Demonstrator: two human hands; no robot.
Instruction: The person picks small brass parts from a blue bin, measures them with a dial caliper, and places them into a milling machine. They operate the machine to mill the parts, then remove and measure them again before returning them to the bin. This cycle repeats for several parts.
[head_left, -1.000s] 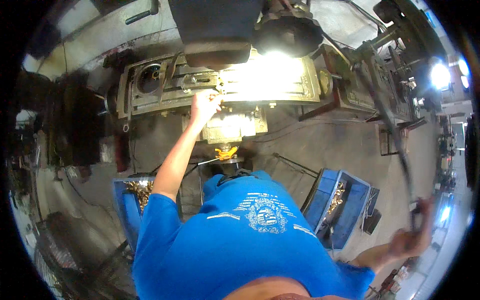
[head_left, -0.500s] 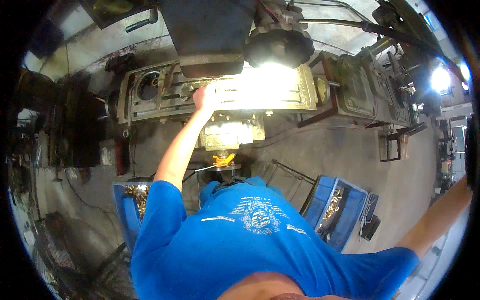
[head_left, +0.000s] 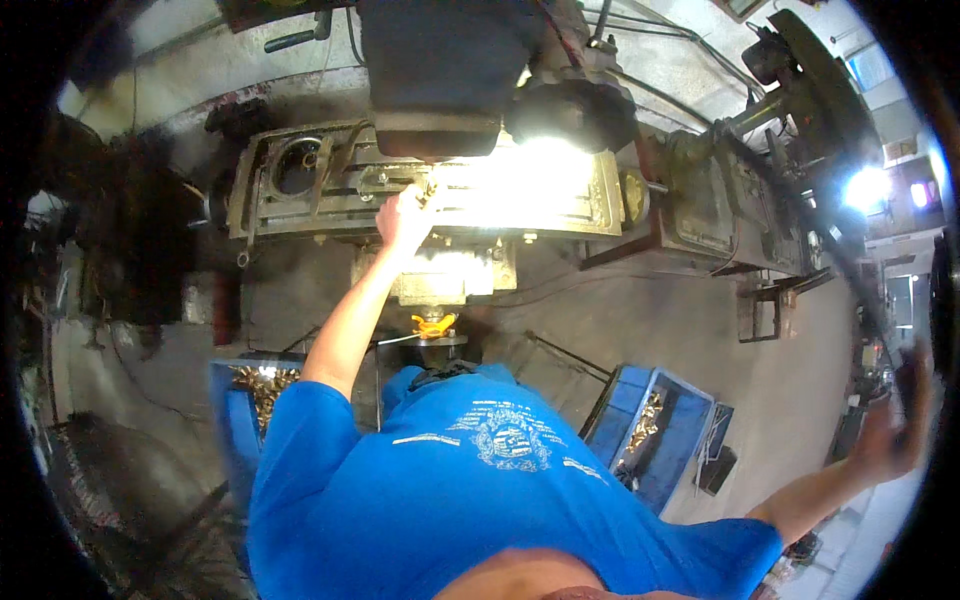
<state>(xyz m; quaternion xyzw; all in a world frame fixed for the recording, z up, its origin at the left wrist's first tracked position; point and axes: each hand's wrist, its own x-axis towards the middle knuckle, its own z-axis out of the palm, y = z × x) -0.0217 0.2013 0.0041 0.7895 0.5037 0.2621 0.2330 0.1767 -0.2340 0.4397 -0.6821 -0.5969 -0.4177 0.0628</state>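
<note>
Your left hand (head_left: 405,218) reaches up to about 11 o'clock in the view, arm stretched straight from your blue shirt (head_left: 470,490). Its fingers are curled on a small brass-coloured piece (head_left: 428,190) at the front edge of the machine table (head_left: 300,215); the piece is partly washed out by glare, so its shape is hard to tell. Your right hand (head_left: 885,435) is flung out far to 4 o'clock, near the edge of the view. It is blurred; the fingers look spread, but whether it holds anything cannot be told.

Nearest you, at 8 o'clock, a blue bin (head_left: 235,420) holds a heap of small brass-coloured parts (head_left: 262,385). At 4 o'clock, a second blue bin (head_left: 655,445) holds more of the same parts (head_left: 645,420). Just ahead of your chest, at 12 o'clock, a yellow-orange handle (head_left: 433,326) sits under the machine's pale base (head_left: 440,275).

Beyond it the long metal machine table runs left to right, brightly lit by a lamp (head_left: 565,110) above it. A dark machine head (head_left: 435,70) hangs over the table, just past your left hand. Further right, at 2 o'clock, more dark machinery (head_left: 720,200) stands on the concrete floor (head_left: 640,320).
</note>
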